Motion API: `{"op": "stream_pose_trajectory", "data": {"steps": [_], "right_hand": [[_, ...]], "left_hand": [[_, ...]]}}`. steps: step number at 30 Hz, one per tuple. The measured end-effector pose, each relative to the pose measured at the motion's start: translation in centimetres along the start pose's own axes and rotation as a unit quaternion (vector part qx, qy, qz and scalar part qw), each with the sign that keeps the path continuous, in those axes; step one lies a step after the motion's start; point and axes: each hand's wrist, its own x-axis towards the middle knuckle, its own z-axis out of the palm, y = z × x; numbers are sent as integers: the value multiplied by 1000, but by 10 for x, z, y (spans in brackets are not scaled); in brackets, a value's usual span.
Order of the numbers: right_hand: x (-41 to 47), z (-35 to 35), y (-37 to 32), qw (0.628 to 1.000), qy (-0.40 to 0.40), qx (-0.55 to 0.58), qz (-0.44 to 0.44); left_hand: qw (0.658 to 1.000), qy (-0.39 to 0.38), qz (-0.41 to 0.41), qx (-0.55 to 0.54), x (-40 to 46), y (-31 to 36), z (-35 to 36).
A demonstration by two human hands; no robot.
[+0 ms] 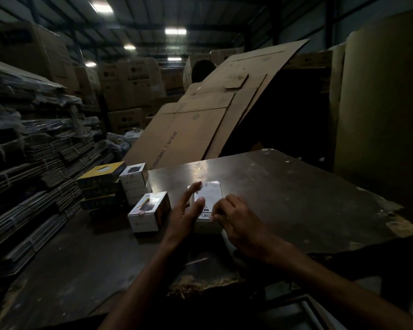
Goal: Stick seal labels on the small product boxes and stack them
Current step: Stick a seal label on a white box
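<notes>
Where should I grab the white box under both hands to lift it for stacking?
Take the white box by its two long side faces, coming from above. It lies flat on the table, broad face up. The left hand already rests along its left edge; the right hand covers the near right corner.

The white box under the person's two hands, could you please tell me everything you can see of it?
The white box is a small, flat carton, cardboard by its look, lying on the dark worn table with its broad printed face up. Fine print covers that face, too small to read; dark lettering runs along its near edge. The left hand rests on its left side with fingers straight, the right hand presses curled fingertips at its near right edge. Whether a seal label is on it cannot be told.
</notes>
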Motion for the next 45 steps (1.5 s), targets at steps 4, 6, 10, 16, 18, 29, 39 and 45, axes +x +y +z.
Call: {"op": "stream_pose_trajectory", "data": {"steps": [4,6,10,16,18,29,39,45], "right_hand": [[2,0,1,1000,-15,6,11],[3,-1,2,1000,-25,10,12],[7,-4,4,998,-58,-3,11],[7,-24,-2,993,-19,112,3],[7,-31,-5,992,0,123,6],[21,-36,-9,993,-83,46,-72],[34,-40,-12,991,-99,-7,-94],[42,-44,-19,979,-137,-59,-140]], "left_hand": [[1000,-5,0,-4,-3,2,0],[1000,-2,1,-7,-3,2,0],[1000,-8,-9,1,-5,8,1],[999,12,-38,-7,6,-4,-4],[998,19,-54,-2,7,-7,-5],[998,24,-50,-12,10,-11,-6],[998,18,-52,-8,8,-5,-3],[999,14,-45,4,8,-5,-3]]}}
